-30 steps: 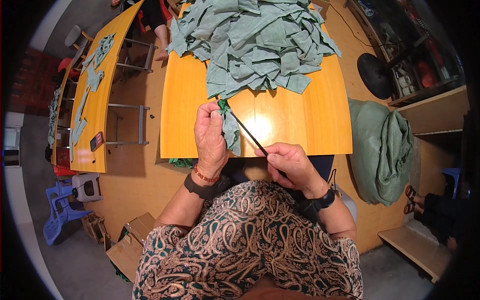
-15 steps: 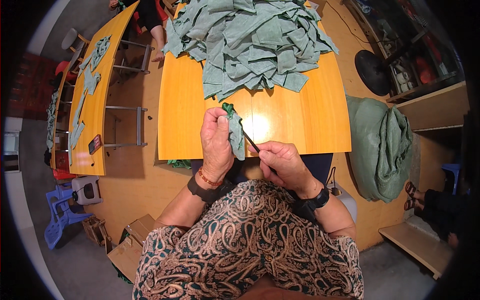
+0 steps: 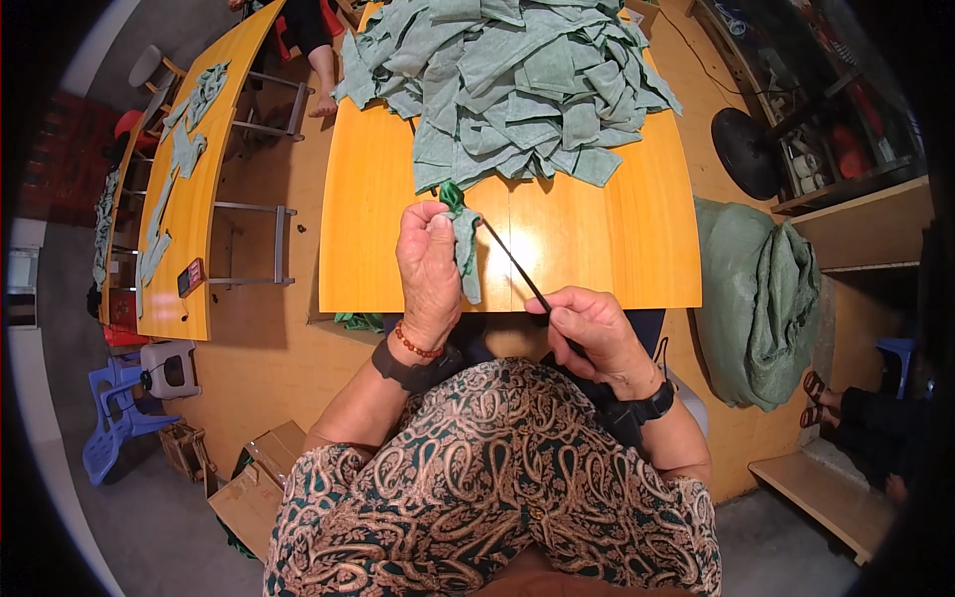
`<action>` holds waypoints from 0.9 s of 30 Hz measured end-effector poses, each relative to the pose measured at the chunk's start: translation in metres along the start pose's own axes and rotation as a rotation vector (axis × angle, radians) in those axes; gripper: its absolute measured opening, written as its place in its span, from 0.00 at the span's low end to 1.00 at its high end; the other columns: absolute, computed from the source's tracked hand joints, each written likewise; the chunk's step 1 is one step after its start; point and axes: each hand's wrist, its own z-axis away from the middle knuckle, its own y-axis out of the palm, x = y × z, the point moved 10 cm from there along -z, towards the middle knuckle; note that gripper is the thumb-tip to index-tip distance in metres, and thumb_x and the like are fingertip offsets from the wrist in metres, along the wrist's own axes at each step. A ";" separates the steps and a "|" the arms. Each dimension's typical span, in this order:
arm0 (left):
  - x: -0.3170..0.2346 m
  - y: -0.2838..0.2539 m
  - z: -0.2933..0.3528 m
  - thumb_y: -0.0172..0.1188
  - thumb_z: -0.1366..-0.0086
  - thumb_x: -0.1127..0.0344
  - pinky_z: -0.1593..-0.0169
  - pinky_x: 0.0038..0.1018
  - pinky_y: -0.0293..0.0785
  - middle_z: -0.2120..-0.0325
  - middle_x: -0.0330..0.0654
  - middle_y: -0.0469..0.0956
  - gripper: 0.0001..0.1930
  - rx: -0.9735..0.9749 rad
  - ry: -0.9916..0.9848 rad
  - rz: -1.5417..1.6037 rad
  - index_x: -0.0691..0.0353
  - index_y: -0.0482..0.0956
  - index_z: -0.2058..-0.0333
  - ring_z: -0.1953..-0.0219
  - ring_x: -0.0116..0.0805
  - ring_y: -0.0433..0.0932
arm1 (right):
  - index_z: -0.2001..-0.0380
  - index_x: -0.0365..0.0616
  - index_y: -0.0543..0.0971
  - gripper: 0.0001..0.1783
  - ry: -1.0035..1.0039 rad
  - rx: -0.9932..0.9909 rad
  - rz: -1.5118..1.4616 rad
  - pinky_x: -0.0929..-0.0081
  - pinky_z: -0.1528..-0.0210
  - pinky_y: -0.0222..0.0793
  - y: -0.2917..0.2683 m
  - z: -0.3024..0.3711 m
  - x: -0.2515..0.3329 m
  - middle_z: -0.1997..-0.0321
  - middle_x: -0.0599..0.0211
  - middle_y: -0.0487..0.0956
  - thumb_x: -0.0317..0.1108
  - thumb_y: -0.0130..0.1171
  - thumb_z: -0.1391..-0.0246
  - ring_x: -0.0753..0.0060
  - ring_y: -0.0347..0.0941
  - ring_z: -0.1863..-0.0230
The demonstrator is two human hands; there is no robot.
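My left hand (image 3: 430,267) is closed in a pinch on a small pale green cloth piece (image 3: 466,257), held upright above the near part of the table. A shiny darker green bunch of fabric (image 3: 451,195) sticks out above the thumb and fingertips. Closed around the near end of a thin black rod (image 3: 519,267) is my right hand (image 3: 595,333), at the table's front edge. The rod slants up to the left, and its far tip is at the cloth's right edge. Whether the tip is hooked into the fabric is too small to tell.
A big heap of pale green cloth pieces (image 3: 527,90) covers the far part of the yellow table (image 3: 607,249). Another table (image 3: 189,229) at left bears cloth strips. A large green sack (image 3: 751,308) stands at right. Other people's legs show at the far left and right.
My right hand has moved a little right and down, drawing the rod back so more of it shows. The dark green bunch now stands up fuller above my left fingertips.
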 end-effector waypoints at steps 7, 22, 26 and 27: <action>0.003 0.007 0.002 0.50 0.27 0.67 0.50 0.25 0.72 0.61 0.45 0.79 0.06 0.086 -0.040 -0.041 0.61 0.69 0.56 0.58 0.29 0.78 | 0.50 0.40 0.77 0.16 0.026 -0.064 0.075 0.87 0.91 0.49 -0.008 -0.006 -0.012 0.82 0.69 0.75 0.37 0.52 0.35 0.86 0.58 0.92; 0.017 0.021 0.029 0.44 0.25 0.66 0.65 0.22 0.75 0.67 0.46 0.78 0.06 0.121 -0.086 -0.161 0.60 0.61 0.54 0.68 0.27 0.77 | 0.56 0.38 0.77 0.11 -0.085 -0.064 0.037 0.88 0.90 0.52 0.001 -0.032 -0.012 0.83 0.73 0.74 0.32 0.49 0.34 0.88 0.59 0.91; 0.014 0.021 0.024 0.46 0.26 0.65 0.64 0.21 0.73 0.66 0.46 0.79 0.07 0.160 -0.123 -0.084 0.58 0.61 0.54 0.68 0.25 0.75 | 0.55 0.38 0.77 0.12 -0.107 -0.080 0.087 0.87 0.90 0.49 0.003 -0.034 -0.007 0.83 0.74 0.74 0.34 0.49 0.33 0.88 0.57 0.91; 0.013 0.021 0.024 0.47 0.26 0.65 0.65 0.20 0.71 0.66 0.46 0.80 0.07 0.142 -0.132 -0.055 0.57 0.62 0.54 0.69 0.23 0.73 | 0.54 0.38 0.77 0.13 -0.122 -0.080 0.078 0.87 0.90 0.47 0.005 -0.035 -0.006 0.83 0.74 0.74 0.34 0.49 0.33 0.88 0.56 0.92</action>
